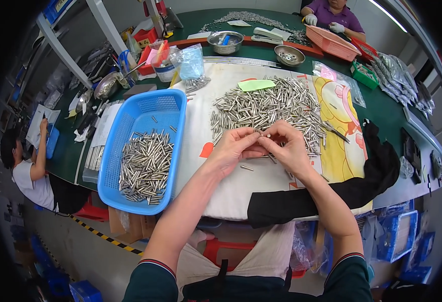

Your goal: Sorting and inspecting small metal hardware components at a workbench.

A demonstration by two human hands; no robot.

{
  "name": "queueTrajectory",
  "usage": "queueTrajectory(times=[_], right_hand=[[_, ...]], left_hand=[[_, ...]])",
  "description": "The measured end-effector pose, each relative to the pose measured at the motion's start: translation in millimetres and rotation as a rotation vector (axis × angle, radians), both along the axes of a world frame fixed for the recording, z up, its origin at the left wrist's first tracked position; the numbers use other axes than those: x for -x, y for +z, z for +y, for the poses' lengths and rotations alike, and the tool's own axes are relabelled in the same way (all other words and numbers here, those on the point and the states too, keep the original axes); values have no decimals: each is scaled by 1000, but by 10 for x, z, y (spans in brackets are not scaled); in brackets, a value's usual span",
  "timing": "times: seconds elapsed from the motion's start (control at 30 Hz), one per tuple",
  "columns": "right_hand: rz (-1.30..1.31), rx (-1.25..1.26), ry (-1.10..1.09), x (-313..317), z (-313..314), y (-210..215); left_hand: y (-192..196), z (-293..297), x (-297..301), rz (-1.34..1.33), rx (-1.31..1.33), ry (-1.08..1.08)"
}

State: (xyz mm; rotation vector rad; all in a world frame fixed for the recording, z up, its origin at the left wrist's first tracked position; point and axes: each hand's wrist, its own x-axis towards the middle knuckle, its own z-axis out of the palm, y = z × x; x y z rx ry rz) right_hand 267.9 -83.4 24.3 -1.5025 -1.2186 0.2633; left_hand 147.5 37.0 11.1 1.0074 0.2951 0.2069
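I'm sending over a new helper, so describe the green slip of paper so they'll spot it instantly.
Start at the large blue basket on the left, then go right to the neighbouring heap of silvery metal pins. The slip of paper lies on that heap's far side, set apart by its pale green colour and broad, flat shape among thin, shiny pins.

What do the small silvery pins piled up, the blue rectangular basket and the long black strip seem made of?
Small silvery pins: probably polished metal, given their bright glints.
Blue rectangular basket: likely moulded plastic, smooth, evenly coloured, with perforated walls.
Long black strip: apparently matte fabric, draping in soft folds.
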Motion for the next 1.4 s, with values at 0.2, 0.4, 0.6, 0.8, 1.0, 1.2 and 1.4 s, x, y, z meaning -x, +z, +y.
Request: queueTrajectory(times=[0.2,0.4,0.6,0.8,1.0,1.2,1.4], right_hand=[[130,96,-73,5,22,-67],[236,-1,-112,-7,11,-68],[109,-20,-156,66,16,-116],[-114,-46,-194,64,28,-105],[-114,-102,-144,90,20,-94],[18,-118,-137,142,14,-88],[-120,-223,-126,115,32,-92]], left_hand=[[-42,7,-11,-4,22,40],[-36,36,3,36,128,42],[-13,-8,-1,46,41,69],[-22,-65,-44,-10,-192,173],[-8,-92,-55,-70,-359,275],[-75,-135,-73,-154,-474,353],[-80,-135,-55,-179,-518,376]])
